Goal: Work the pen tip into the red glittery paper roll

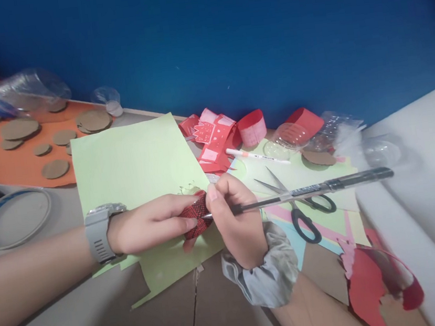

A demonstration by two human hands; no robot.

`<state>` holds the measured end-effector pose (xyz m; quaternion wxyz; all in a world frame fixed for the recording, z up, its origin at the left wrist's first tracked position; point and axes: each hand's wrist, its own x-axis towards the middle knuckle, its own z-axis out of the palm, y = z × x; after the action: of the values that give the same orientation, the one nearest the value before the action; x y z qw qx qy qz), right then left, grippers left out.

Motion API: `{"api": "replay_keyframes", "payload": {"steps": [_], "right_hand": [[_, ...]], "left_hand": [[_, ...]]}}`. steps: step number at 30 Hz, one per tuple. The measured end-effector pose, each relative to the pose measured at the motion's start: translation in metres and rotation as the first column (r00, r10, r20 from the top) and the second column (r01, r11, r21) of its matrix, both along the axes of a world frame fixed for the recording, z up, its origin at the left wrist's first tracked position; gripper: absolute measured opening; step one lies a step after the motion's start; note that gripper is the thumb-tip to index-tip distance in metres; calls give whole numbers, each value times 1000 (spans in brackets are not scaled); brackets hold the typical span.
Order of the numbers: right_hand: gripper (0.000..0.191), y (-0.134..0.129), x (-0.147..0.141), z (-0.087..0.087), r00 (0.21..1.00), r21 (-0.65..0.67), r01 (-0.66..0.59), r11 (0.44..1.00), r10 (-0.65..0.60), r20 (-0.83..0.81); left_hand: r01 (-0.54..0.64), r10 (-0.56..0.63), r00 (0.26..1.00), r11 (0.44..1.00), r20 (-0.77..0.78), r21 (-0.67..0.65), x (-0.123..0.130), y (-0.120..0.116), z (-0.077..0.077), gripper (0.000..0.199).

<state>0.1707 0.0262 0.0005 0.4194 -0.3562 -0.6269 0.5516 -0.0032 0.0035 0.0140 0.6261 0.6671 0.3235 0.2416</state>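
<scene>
My left hand [157, 223], with a grey watch at the wrist, pinches a small red object with a black mesh-like pattern [198, 223]; its exact kind is unclear. In my right hand [235, 213], a pen with a clear barrel [304, 190] lies nearly level, its cap end pointing right. The pen's tip touches or nearly touches the patterned object, close to my left fingertips. Both hands are over light green paper sheets [134, 162]. Some pale green cut bits show just above the red object. My right wrist wears a grey scrunchie.
Scissors [297, 211] lie open to the right, below a white marker [256, 155]. Red and pink paper pieces [214, 137] sit by the blue wall. Cardboard discs [20, 128] rest on orange paper at left, near a clear plastic bottle [32, 90] and a tape roll [14, 218].
</scene>
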Motion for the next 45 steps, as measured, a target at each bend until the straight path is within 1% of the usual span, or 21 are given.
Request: {"api": "replay_keyframes", "payload": {"steps": [5, 12, 17, 21, 27, 30, 36, 45], "right_hand": [[34, 1, 0, -1, 1000, 30, 21, 999, -21, -3], [32, 2, 0, 0, 998, 16, 46, 999, -46, -32], [34, 1, 0, 1, 999, 14, 38, 999, -38, 2], [35, 1, 0, 2, 1000, 31, 29, 999, -29, -2], [35, 2, 0, 4, 999, 20, 50, 999, -50, 22], [34, 2, 0, 5, 998, 14, 53, 999, -53, 21], [34, 2, 0, 4, 999, 40, 41, 998, -41, 21], [34, -1, 0, 1, 998, 37, 39, 999, -40, 44]], "left_hand": [[-9, 9, 1000, 1000, 5, 13, 1, 0, 0, 21], [-7, 6, 1000, 1000, 25, 25, 1, 0, 1, 21], [-2, 2, 1000, 999, -8, 39, 0, 0, -1, 19], [2, 0, 999, 999, -50, 43, 0, 0, -2, 16], [-15, 19, 996, 999, -87, 39, 1, 0, -2, 9], [-12, 15, 997, 999, -79, 33, 1, 1, -2, 9], [9, -8, 1000, 999, -17, 43, 0, 1, -2, 17], [-6, 7, 1000, 1000, -16, 11, 0, 0, -2, 15]]}}
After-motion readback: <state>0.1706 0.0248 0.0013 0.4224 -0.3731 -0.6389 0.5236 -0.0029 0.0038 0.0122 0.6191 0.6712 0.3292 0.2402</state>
